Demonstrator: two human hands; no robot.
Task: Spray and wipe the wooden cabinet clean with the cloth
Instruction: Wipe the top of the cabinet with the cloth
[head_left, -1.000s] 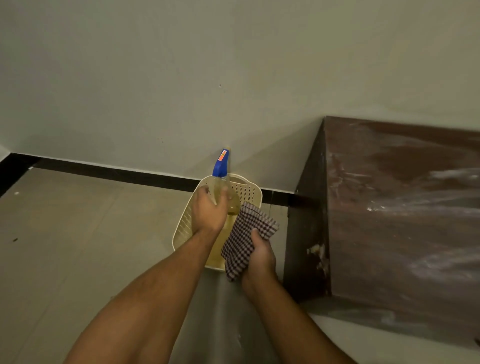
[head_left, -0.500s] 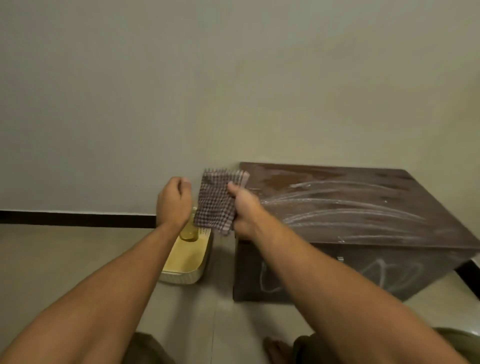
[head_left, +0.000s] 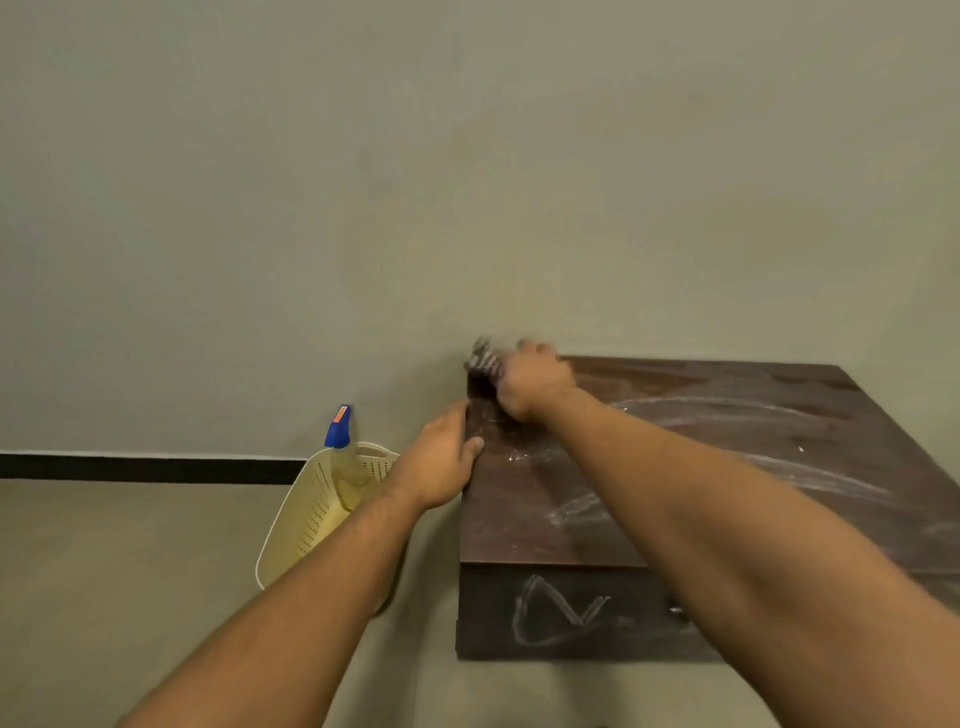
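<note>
Right hand (head_left: 535, 382) clenched on cloth (head_left: 483, 358) at cabinet (head_left: 779, 415) top's far-left corner; left hand (head_left: 441, 462) rests on left edge, fingers loosely straight; spray bottle (head_left: 338, 428) in basket (head_left: 306, 519)

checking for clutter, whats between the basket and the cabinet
Head view: only the left hand, resting on the left edge of the cabinet, and its forearm crossing in front of the basket. Behind them, bare floor and wall.

Dark wood, woven fabric, pale plastic.
The cabinet (head_left: 753, 431) is dark brown wood with a dull sheen and chalky white smears. The cloth (head_left: 482, 357) is checked fabric, blurred. The basket (head_left: 306, 519) is cream perforated plastic, the spray bottle (head_left: 338, 428) clear plastic with a blue head. The wall (head_left: 467, 182) and floor (head_left: 130, 571) look matt.
</note>
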